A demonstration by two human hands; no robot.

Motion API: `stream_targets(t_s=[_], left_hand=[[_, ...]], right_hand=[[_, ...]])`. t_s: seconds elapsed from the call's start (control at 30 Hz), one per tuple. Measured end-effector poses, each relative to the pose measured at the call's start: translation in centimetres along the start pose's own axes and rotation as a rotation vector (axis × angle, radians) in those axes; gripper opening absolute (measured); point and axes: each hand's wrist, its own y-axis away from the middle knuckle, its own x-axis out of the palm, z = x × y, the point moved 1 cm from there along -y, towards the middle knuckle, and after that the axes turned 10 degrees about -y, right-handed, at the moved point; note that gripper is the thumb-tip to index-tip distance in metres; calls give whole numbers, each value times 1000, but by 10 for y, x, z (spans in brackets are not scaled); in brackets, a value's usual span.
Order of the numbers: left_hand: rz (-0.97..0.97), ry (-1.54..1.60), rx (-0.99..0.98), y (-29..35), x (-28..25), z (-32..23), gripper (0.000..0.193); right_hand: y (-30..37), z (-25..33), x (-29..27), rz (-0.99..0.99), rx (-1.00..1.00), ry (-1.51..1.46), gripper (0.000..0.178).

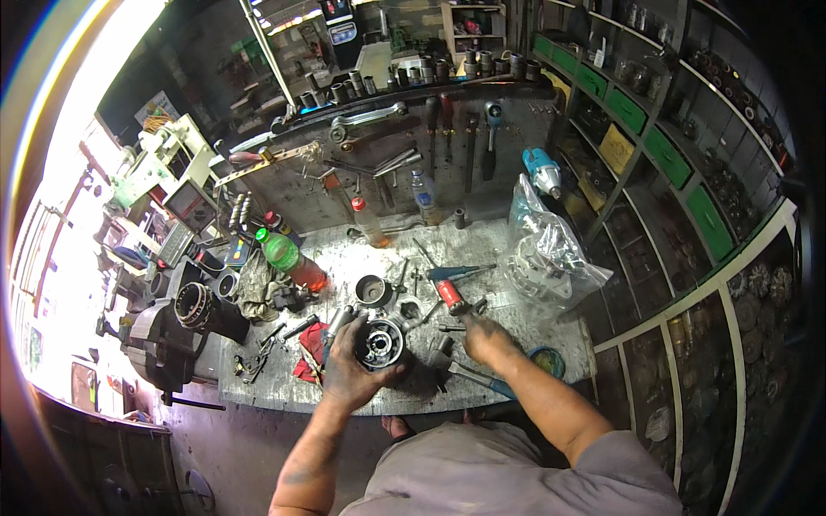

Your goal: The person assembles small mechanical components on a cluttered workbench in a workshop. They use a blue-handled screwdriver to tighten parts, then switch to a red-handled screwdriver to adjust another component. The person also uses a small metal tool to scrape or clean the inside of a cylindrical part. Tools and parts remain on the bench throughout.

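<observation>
My left hand (351, 368) is closed round a round metal housing (380, 344) with concentric rings inside, its open face turned up, near the bench's front edge. To the right, my right hand (492, 342) is closed at the lower end of a red cylindrical tool (449, 294); its exact kind is hard to make out. Below that hand lies a hammer (482, 377) with a blue handle. A dark metal ring (372, 291) and a connecting rod (411, 311) rest behind the housing. A red cloth (310, 351) lies beside my left hand.
A green-capped bottle (291, 258) and a plastic-wrapped metal part (546, 267) flank the metal bench top (396, 245). A vise (159, 348) stands left. Screwdrivers (465, 271) lie further back, before a tool rack (430, 90). Shelves with green drawers (667, 155) line the right.
</observation>
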Motion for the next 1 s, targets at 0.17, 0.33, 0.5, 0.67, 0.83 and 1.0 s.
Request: stream_targets(t_s=[0.17,0.33,0.5,0.67,0.83,1.0], left_hand=[[-149,147,-202,21,12,-7,122],[284,176,143,10,-35,45,131],[434,-131,415,-22,-63,67,132],[488,-451,1038,-88,-76,50,128],[628,-325,1349,-118,-60,30,118],[636,-231,799,-97,-54,41,110]], right_hand=[[8,4,21,-33,153,12,43],[-10,3,10,-151,254,-179,39],[12,29,-32,-327,141,-522,36],[77,91,-57,-289,9,-1300,32],[115,154,-51,-280,-49,-1519,39],[132,183,-38,-388,-69,-1677,45]])
